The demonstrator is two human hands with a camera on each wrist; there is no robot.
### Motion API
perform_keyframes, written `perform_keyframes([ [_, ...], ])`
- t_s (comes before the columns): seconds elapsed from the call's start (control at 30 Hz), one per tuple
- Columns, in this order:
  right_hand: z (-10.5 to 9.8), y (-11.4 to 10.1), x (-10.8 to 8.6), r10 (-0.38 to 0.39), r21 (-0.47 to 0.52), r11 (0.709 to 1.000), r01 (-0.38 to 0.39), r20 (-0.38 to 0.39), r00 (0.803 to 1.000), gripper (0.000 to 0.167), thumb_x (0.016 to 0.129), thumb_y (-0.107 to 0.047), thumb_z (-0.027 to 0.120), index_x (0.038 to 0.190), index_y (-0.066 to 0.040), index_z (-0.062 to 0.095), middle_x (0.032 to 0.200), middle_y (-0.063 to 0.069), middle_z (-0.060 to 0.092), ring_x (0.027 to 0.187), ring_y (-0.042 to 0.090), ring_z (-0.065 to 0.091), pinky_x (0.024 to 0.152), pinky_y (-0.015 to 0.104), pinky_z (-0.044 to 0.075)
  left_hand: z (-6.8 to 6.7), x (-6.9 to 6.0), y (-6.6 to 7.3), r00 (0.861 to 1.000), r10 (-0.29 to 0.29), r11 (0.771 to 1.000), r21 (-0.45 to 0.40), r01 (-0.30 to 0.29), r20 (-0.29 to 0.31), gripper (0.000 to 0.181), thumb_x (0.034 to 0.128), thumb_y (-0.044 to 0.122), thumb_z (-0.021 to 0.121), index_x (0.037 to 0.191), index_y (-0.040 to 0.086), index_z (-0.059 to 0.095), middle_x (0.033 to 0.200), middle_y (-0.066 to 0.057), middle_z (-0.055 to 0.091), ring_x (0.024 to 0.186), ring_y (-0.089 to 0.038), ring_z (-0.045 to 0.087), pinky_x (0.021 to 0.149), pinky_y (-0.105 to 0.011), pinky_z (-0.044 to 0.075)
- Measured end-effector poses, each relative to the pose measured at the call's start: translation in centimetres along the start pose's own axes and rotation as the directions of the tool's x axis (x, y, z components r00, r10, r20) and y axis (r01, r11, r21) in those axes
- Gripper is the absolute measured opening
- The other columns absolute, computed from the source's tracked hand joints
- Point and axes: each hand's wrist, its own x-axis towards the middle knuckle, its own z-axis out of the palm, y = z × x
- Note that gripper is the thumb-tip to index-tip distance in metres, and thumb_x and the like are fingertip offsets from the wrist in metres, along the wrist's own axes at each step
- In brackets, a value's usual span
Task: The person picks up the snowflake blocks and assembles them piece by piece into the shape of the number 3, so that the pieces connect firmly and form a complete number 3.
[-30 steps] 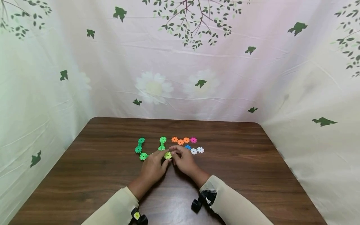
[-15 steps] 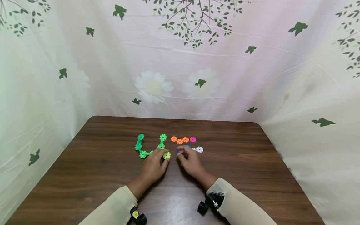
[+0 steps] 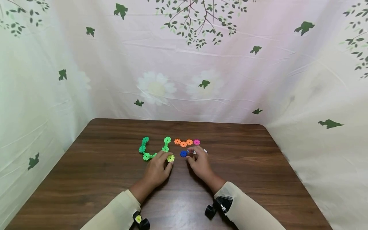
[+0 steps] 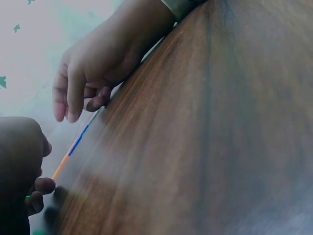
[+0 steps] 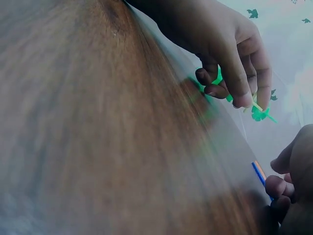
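Right hand [image 3: 199, 162] shifted aside, loose, half-hiding white discs [image 3: 205, 150]; left hand [image 3: 157, 168] pinches yellow disc [image 3: 171, 158]

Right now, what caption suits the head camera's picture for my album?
Left hand pinches a yellow-green flower piece, right hand beside a blue flower piece, on a brown table.

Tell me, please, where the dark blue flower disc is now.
In the head view, the dark blue flower disc lies on the table, just left of the right hand, below the orange flower discs.
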Motion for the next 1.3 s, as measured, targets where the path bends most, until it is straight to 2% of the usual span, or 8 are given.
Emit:
perform_keyframes([
  [0.2, -0.1, -0.2, 0.2, 0.018, -0.105, 0.994, -0.013, 0.043, 0.999, 0.029, 0.09, 0.004, 0.085, 0.118, 0.002, 0.076, 0.117, 0.019, 0.067, 0.057, 0.001, 0.045, 0.055, 0.019, 0.043, 0.1, -0.1, -0.2, 1.0, 0.021, 0.999, -0.025, -0.021, -0.012, 0.033, 0.0973, 0.011, 0.081, 0.129, 0.004, 0.074, 0.112, -0.011, 0.072, 0.084, -0.02, 0.069, 0.072, -0.04, 0.06],
  [0.23, -0.1, -0.2, 0.3, 0.019, -0.118, 0.993, -0.012, 0.053, 0.998, 0.03, 0.091, 0.002, 0.086, 0.12, 0.002, 0.076, 0.119, 0.018, 0.067, 0.058, 0.001, 0.046, 0.056, 0.02, 0.044, -0.3, 0.0, 0.4, 1.0, 0.018, 1.0, -0.022, -0.018, -0.011, 0.033, 0.0964, 0.008, 0.082, 0.129, 0.003, 0.075, 0.112, -0.011, 0.072, 0.085, -0.021, 0.07, 0.074, -0.041, 0.06],
  [0.33, 0.0, -0.1, 0.5, 0.02, -0.168, 0.986, -0.004, 0.095, 0.995, 0.033, 0.092, -0.005, 0.087, 0.124, -0.001, 0.077, 0.122, 0.015, 0.068, 0.064, 0.004, 0.049, 0.06, 0.022, 0.046, -0.4, 0.0, 0.6, 1.0, 0.023, 1.0, -0.019, -0.023, -0.009, 0.033, 0.0966, 0.007, 0.081, 0.128, 0.003, 0.075, 0.112, -0.01, 0.072, 0.089, -0.021, 0.071, 0.075, -0.04, 0.061],
  [0.47, 0.2, -0.1, 0.8, 0.023, -0.292, 0.956, 0.021, 0.147, 0.989, 0.037, 0.094, -0.016, 0.088, 0.128, -0.004, 0.079, 0.118, 0.01, 0.065, 0.079, 0.01, 0.055, 0.068, 0.025, 0.047, -0.4, 0.0, 0.6, 0.999, 0.029, 0.999, -0.029, -0.03, -0.012, 0.033, 0.0963, 0.005, 0.081, 0.128, 0.002, 0.074, 0.113, -0.011, 0.072, 0.091, -0.022, 0.071, 0.077, -0.041, 0.061],
  [0.63, 0.4, -0.1, 1.0, 0.053, -0.399, 0.917, 0.018, 0.167, 0.985, 0.041, 0.095, -0.022, 0.087, 0.132, -0.007, 0.078, 0.115, 0.006, 0.06, 0.088, 0.015, 0.059, 0.068, 0.026, 0.045, -0.3, 0.0, 0.6, 0.999, 0.032, 0.998, -0.05, -0.032, -0.012, 0.033, 0.0966, 0.006, 0.081, 0.129, 0.001, 0.074, 0.113, -0.012, 0.072, 0.093, -0.022, 0.072, 0.079, -0.042, 0.062],
  [0.9, 0.4, -0.5, 1.1, 0.055, -0.417, 0.908, 0.034, 0.202, 0.978, 0.028, 0.098, -0.017, 0.082, 0.122, -0.004, 0.081, 0.112, 0.006, 0.058, 0.086, 0.017, 0.063, 0.061, 0.026, 0.046, -0.4, 0.2, 0.5, 0.999, -0.017, 0.997, -0.07, 0.019, 0.028, 0.034, 0.0986, 0.011, 0.08, 0.132, 0.004, 0.074, 0.114, -0.009, 0.072, 0.077, -0.011, 0.057, 0.071, -0.03, 0.054],
  [1.1, 0.3, -0.6, 0.9, 0.064, -0.372, 0.928, 0.031, 0.239, 0.969, 0.021, 0.094, -0.011, 0.081, 0.114, -0.009, 0.078, 0.124, 0.007, 0.056, 0.08, 0.018, 0.062, 0.062, 0.029, 0.047, -0.4, 0.1, 0.4, 1.0, 0.0, 0.997, -0.073, 0.002, 0.03, 0.034, 0.0985, 0.009, 0.08, 0.131, 0.003, 0.074, 0.115, -0.01, 0.072, 0.081, -0.013, 0.06, 0.074, -0.033, 0.056],
  [1.3, 0.2, -0.5, 0.6, 0.009, -0.319, 0.946, 0.064, 0.224, 0.975, 0.024, 0.089, -0.006, 0.085, 0.108, -0.014, 0.072, 0.118, 0.003, 0.063, 0.094, 0.019, 0.067, 0.072, 0.032, 0.051, -0.4, 0.2, 0.5, 1.0, -0.005, 0.997, -0.082, 0.007, 0.027, 0.035, 0.0981, 0.009, 0.081, 0.132, 0.003, 0.073, 0.114, -0.01, 0.072, 0.076, -0.009, 0.054, 0.071, -0.029, 0.053],
])
